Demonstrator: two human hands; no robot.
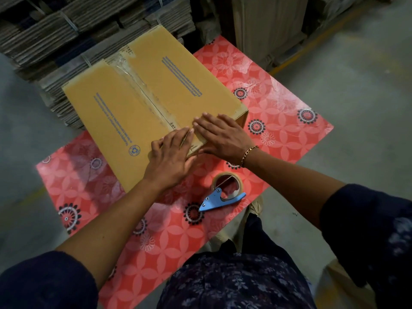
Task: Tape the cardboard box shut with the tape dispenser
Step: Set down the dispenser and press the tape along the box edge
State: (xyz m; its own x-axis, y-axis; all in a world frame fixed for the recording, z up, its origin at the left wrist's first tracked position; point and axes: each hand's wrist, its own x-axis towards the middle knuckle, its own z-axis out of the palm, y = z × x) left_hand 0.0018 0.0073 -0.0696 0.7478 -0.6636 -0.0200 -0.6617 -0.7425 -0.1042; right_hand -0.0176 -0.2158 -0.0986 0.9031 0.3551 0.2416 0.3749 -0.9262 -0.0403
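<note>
A closed tan cardboard box (124,108) with blue print lies on the red flowered table (278,121). Clear tape runs along its centre seam from the far end to the near edge. My left hand (171,159) lies flat on the box's near edge, fingers spread over the tape end. My right hand (223,137) presses flat beside it on the near corner, fingertips almost touching the left ones. The blue tape dispenser (220,197) with its tan tape roll lies on the table just below my hands, untouched.
Bundled stacks of flattened cardboard (66,30) fill the space behind the table. More upright cardboard (267,23) stands at the back right. Grey concrete floor (356,85) with a yellow line surrounds the table. My torso is against the table's near edge.
</note>
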